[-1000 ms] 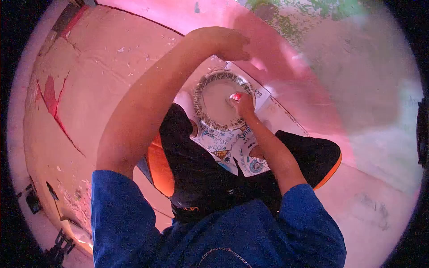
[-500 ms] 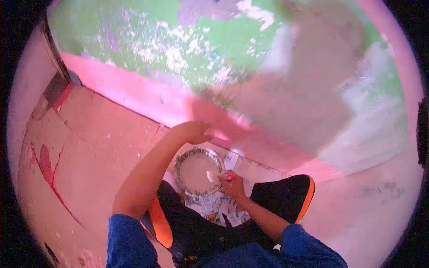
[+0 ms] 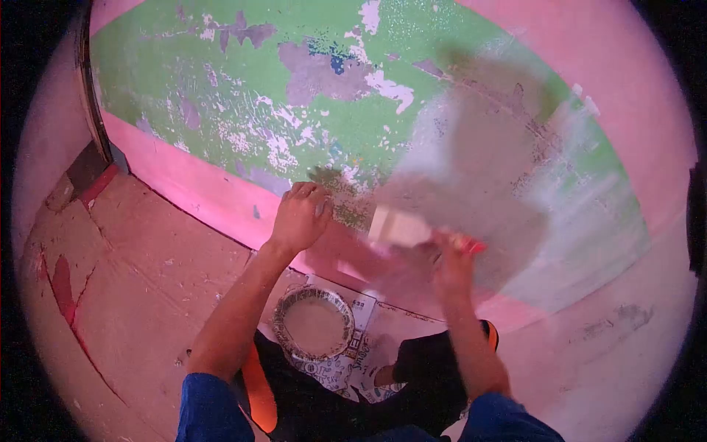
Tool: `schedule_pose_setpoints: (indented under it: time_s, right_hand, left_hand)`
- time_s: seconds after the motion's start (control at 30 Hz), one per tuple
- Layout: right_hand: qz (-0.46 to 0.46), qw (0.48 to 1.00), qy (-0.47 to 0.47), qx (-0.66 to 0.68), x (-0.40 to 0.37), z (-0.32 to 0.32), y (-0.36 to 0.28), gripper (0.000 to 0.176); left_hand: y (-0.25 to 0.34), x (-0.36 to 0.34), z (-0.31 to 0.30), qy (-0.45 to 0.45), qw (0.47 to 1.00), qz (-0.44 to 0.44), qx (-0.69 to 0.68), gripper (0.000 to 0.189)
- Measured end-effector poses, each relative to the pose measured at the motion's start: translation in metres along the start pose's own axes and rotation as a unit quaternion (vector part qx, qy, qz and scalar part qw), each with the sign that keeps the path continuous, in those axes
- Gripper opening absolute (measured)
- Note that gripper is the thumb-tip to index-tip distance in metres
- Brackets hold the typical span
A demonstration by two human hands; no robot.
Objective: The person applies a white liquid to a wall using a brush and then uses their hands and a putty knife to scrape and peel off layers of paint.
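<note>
Brush (image 3: 401,227) held sideways — right hand (image 3: 451,258) closed round its handle (image 3: 473,244), left hand (image 3: 300,217) curled — its grip unclear.

R hand (image 3: 452,267) w/ brush (image 3: 400,227)

Room Above, Crowding Below

Across the upper left, the wall (image 3: 147,70) leaves broad passage. At centre, the tool (image 3: 401,227) (blurred) and right hand (image 3: 454,261) block the way; a narrow gap separates them from the left hand (image 3: 300,219). Bowl (image 3: 315,325) and knees (image 3: 431,361) obstruct lower centre; floor (image 3: 158,265) gives room at left.
</note>
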State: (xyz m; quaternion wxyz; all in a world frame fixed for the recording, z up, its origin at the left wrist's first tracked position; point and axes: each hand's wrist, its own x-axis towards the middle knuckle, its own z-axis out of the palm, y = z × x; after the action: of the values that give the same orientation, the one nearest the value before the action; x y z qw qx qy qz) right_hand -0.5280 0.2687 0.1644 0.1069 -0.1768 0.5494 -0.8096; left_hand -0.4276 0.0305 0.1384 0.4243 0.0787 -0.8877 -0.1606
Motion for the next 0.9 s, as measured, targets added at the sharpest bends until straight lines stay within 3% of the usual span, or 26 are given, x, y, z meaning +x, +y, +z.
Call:
schedule_pose_setpoints:
  time_s: [0.07,0.13,0.2,0.27,0.33,0.37,0.43,0.5,0.53,0.57,0.6,0.63,0.67,0.73,0.77,0.8,0.83,0.87,0.9]
  right_hand:
    - [-0.146,0.987,-0.034,-0.055,0.016,0.033,-0.046,0.006]
    - [-0.264,0.948,-0.096,-0.147,0.032,0.065,-0.082,0.008]
    - [-0.366,0.885,-0.135,-0.253,0.052,0.091,-0.102,0.007]
    - [-0.505,0.792,-0.229,-0.255,0.104,0.097,-0.123,0.006]
    - [-0.531,0.761,-0.15,-0.341,0.087,0.126,-0.182,0.006]
    - [-0.658,0.659,-0.197,-0.307,0.096,0.132,-0.205,0.006]
    - [-0.72,0.574,-0.124,-0.37,0.074,0.146,-0.226,0.003]
    - [-0.726,0.439,-0.145,-0.509,0.077,0.139,-0.187,0.002]
    - [-0.671,0.317,-0.133,-0.657,0.076,0.128,-0.141,0.005]
    - [-0.69,0.396,-0.29,-0.532,0.076,0.113,-0.093,0.006]
    - [-0.626,0.415,-0.393,-0.53,0.067,0.096,-0.037,0.006]
    - [-0.511,0.364,-0.416,-0.658,0.036,0.091,-0.009,0.006]
    - [-0.511,0.363,-0.415,-0.659,0.04,0.087,-0.001,0.006]
    - [-0.379,0.573,-0.488,-0.538,0.052,0.086,0.011,0.005]
    - [-0.405,0.626,-0.399,-0.534,0.061,0.097,-0.014,0.012]
    - [-0.414,0.625,-0.333,-0.572,0.071,0.114,-0.057,0.012]
    - [-0.482,0.65,-0.324,-0.49,0.095,0.122,-0.093,0.011]
    - [-0.487,0.69,-0.303,-0.441,0.093,0.138,-0.136,0.011]
    - [-0.618,0.607,-0.289,-0.408,0.092,0.152,-0.173,0.009]
  left_hand:
    - [0.0,-0.004,0.006,-0.024,0.999,-0.045,-0.003,0.018]
    - [-0.006,-0.01,0.018,-0.032,0.999,-0.028,-0.011,0.017]
    - [-0.009,-0.014,0.024,-0.037,0.999,-0.009,-0.013,0.016]
    - [-0.01,-0.019,0.025,-0.071,0.996,-0.021,-0.048,0.018]
    - [-0.015,-0.023,0.023,-0.091,0.995,-0.026,-0.042,0.018]
    - [-0.019,-0.023,0.022,-0.115,0.992,-0.035,-0.039,0.018]
    - [-0.024,-0.022,0.019,-0.108,0.993,-0.04,-0.039,0.018]
    - [-0.025,-0.02,0.017,-0.105,0.993,-0.041,-0.037,0.019]
    - [-0.024,-0.019,0.016,-0.106,0.993,-0.049,-0.032,0.019]
    - [-0.024,-0.018,0.015,-0.107,0.992,-0.058,-0.026,0.02]
    - [-0.025,-0.017,0.015,-0.105,0.993,-0.056,-0.025,0.02]
    - [-0.025,-0.019,0.016,-0.109,0.992,-0.064,-0.026,0.02]
    - [-0.025,-0.021,0.016,-0.114,0.99,-0.073,-0.027,0.02]
    - [-0.03,-0.025,0.012,-0.121,0.99,-0.073,-0.011,0.021]
    - [-0.032,-0.028,0.011,-0.132,0.988,-0.078,0.003,0.021]
    - [-0.037,-0.03,0.011,-0.135,0.988,-0.082,-0.002,0.021]
    - [-0.044,-0.031,0.011,-0.131,0.988,-0.082,-0.005,0.02]
    - [-0.047,-0.031,0.013,-0.125,0.989,-0.08,-0.008,0.02]
    - [-0.046,-0.03,0.011,-0.126,0.989,-0.082,-0.009,0.02]
